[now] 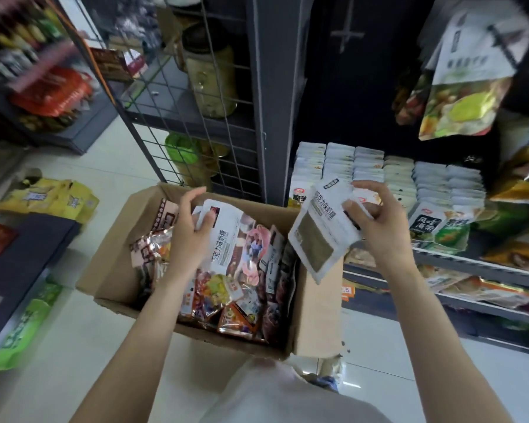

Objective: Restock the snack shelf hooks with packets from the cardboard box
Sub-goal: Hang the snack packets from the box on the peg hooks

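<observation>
An open cardboard box [113, 257] stands on the floor, filled with several colourful snack packets. My left hand [190, 227] reaches into it and pinches the top of a white packet [226, 236] lying on the pile. Above the box's right edge, my right hand [376, 221] grips another white packet [318, 236] with a brown panel, held tilted. On the dark shelf at the upper right, packets [468, 96] hang from a hook [501, 41].
Rows of white packets [388, 175] stand on the shelf to the right, with lower shelves beneath. A wire grid panel [177, 96] rises behind the box. Yellow [49, 199] and green [25, 328] packets lie at the left on the white floor.
</observation>
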The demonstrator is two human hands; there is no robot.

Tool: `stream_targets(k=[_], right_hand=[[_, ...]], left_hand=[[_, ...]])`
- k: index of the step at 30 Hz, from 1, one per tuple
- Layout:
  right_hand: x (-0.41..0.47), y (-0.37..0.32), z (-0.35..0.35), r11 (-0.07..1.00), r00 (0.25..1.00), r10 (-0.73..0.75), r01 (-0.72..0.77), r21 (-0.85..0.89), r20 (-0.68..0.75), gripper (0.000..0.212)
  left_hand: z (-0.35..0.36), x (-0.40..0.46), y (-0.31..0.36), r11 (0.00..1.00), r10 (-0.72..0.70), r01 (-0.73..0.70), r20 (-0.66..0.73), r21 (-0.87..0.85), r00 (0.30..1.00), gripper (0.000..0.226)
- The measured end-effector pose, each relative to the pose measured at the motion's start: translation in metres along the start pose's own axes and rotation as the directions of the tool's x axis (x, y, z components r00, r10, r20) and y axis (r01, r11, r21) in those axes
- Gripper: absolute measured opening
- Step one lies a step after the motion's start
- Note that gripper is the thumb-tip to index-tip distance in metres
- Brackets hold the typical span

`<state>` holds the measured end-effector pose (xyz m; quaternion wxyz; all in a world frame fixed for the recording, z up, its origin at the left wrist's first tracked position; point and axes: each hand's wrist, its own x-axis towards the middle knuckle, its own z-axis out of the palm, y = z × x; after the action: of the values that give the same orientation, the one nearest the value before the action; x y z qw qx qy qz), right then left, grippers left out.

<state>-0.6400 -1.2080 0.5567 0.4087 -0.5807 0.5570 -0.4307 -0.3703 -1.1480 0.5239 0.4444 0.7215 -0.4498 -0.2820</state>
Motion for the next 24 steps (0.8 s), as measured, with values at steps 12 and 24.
stream_targets(k=[12, 24], right_hand=[[-0.014, -0.024, -0.103, 0.931, 0.975, -0.219, 0.220, -0.292, 0.036, 0.019], [0.070, -0.048, -0.207, 0.798, 0.849, -0.522, 0.455, -0.394, -0.077, 0.014]], left_hand=[[0.082, -0.010, 0.110, 0.925, 0.325, -0.372, 0.342, 0.081, 0.882, 0.040], [0.126, 0.019, 0.205, 0.802, 0.550, -0.589, 0.268, 0.096, 0.791, 0.018]])
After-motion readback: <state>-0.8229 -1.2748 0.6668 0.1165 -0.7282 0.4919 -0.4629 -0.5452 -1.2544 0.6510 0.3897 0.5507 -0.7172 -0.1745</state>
